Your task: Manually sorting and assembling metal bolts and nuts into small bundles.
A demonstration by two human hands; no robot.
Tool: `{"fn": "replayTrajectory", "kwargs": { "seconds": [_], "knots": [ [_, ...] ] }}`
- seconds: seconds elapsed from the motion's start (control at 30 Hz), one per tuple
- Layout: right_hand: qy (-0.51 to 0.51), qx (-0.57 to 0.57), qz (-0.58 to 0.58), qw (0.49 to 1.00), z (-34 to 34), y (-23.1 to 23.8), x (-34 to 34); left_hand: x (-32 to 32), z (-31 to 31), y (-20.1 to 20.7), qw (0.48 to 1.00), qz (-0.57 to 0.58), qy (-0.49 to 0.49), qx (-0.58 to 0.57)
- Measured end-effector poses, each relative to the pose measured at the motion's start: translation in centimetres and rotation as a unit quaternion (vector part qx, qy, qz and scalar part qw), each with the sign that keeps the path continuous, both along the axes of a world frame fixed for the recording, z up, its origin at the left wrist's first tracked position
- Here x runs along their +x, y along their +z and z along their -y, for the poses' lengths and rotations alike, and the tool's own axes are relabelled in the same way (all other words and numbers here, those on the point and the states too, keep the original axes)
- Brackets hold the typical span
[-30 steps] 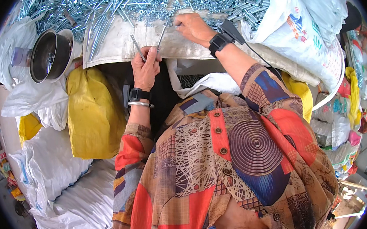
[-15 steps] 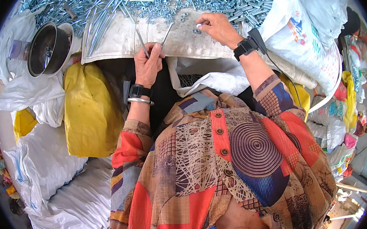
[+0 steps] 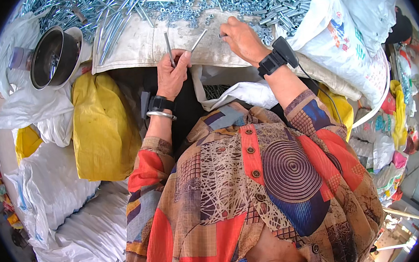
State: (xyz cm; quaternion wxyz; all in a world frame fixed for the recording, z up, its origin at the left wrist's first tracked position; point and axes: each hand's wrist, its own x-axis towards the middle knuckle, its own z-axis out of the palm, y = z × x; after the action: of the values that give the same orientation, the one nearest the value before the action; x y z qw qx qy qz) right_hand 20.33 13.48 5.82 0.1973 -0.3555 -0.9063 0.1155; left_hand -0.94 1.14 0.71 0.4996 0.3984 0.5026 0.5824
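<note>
My left hand (image 3: pixel 172 77) is closed around two thin metal rods. One rod (image 3: pixel 169 48) stands nearly upright, and the other rod (image 3: pixel 199 40) slants out to the right past the thumb. My right hand (image 3: pixel 243 40) is pinched at the fingertips over the pale cloth, a short way from the slanted rod. A small grey nut (image 3: pixel 222 35) shows at its fingertips, partly hidden by them. Beyond both hands lie loose nuts (image 3: pixel 188 15) and a wide heap of shiny rods (image 3: pixel 278 2).
The pale cloth (image 3: pixel 134 46) covers the work surface. At left sits a dark pan (image 3: pixel 43 80) with some metal pieces inside. Below the cloth's edge an open white sack (image 3: pixel 251 93) holds metal rods. Yellow sacks (image 3: pixel 103 129) and white bags (image 3: pixel 345 41) flank me.
My right hand has shifted slightly left, toward the rods, with the nut at its fingertips. My left hand has moved a little right, and its rods have changed angle.
</note>
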Motion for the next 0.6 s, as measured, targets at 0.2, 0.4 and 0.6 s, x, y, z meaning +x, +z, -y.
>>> {"fn": "replayTrajectory", "kwargs": {
  "seconds": [0.2,0.4,0.6],
  "knots": [
    [0.023,-0.026,-0.114,0.993,-0.2,-0.8,0.7,0.6,-0.1,0.5,0.999,-0.033,0.0,0.003],
    [-0.029,-0.323,-0.314,0.892,1.0,0.8,-1.4,0.6,0.0,0.8,0.993,-0.114,0.006,-0.011],
    [-0.04,-0.306,-0.351,0.884,2.6,1.5,-2.7,0.5,-0.3,-0.1,0.988,-0.152,0.007,0.035]
  ]
}}
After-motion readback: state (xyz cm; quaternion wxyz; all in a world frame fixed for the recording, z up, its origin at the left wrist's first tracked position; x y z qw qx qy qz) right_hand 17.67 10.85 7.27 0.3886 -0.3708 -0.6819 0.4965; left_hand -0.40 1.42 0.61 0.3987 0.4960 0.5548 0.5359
